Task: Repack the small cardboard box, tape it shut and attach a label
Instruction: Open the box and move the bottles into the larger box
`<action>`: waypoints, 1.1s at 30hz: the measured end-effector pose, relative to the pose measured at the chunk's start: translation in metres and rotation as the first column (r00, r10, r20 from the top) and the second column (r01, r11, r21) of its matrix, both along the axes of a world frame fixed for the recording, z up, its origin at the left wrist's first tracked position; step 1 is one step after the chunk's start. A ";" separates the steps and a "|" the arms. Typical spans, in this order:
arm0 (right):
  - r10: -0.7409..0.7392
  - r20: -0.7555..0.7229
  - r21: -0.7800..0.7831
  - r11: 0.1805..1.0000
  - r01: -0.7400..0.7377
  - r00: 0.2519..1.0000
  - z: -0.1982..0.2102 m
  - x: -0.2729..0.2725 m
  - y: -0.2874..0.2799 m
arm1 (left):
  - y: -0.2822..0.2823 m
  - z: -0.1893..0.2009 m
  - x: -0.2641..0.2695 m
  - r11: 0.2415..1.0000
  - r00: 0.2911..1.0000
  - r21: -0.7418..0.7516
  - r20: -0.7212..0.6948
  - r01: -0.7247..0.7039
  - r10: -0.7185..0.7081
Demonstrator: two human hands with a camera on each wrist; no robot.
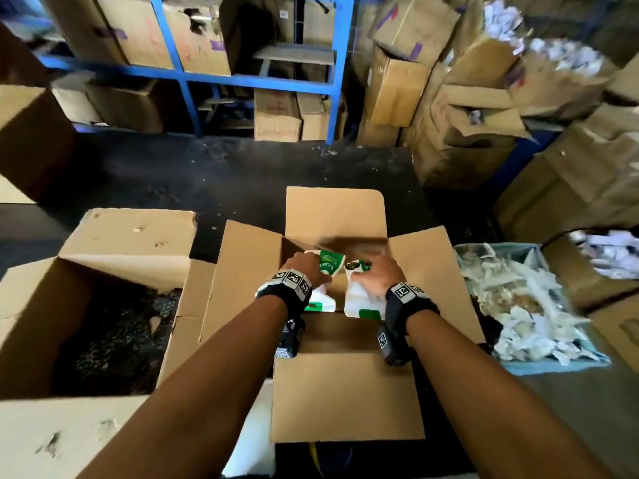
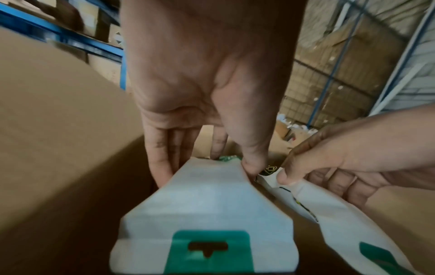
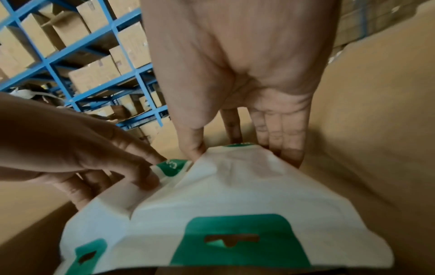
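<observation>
Box: the cardboard box [image 1: 345, 392] stood between both forearms, all four flaps spread.
Contents: two white-and-green packets, each with a green hang-tab, lay side by side inside.
Left hand [image 1: 306, 267]: fingers and thumb clasped the left packet [image 2: 207, 201].
Right hand [image 1: 378, 274]: grasped the right packet [image 3: 235, 189] likewise.

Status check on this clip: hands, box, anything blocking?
Left hand grips left packet; right hand grips right packet. Both over the open cardboard box, flaps splayed. No tape or label visible. Nothing blocking.
</observation>
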State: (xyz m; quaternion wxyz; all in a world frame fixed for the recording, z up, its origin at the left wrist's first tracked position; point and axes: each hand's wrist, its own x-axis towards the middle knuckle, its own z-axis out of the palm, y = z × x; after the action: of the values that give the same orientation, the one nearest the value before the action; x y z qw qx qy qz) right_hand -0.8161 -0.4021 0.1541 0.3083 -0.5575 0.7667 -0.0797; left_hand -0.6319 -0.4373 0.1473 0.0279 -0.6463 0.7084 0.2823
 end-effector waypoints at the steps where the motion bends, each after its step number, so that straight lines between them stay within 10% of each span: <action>1: 0.031 -0.004 0.012 0.999 -0.031 1.000 -0.008 0.000 -0.010 | -0.003 -0.005 -0.001 1.000 1.000 0.012 0.016 -0.020 0.019; 12: 0.257 -0.165 0.261 0.942 -0.209 0.952 -0.082 0.003 -0.055 | -0.022 -0.073 -0.020 0.976 0.987 0.180 0.124 -0.124 0.102; 33: 0.209 -0.096 0.407 0.900 -0.154 0.973 -0.140 0.000 -0.041 | -0.015 -0.161 -0.013 0.847 0.936 0.399 0.109 -0.350 0.336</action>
State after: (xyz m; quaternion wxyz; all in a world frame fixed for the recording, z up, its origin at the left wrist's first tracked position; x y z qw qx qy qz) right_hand -0.8163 -0.4435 0.0138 0.3676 -0.5565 0.7308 0.1451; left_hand -0.6450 -0.4521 -0.0133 0.1250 -0.7465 0.5054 0.4144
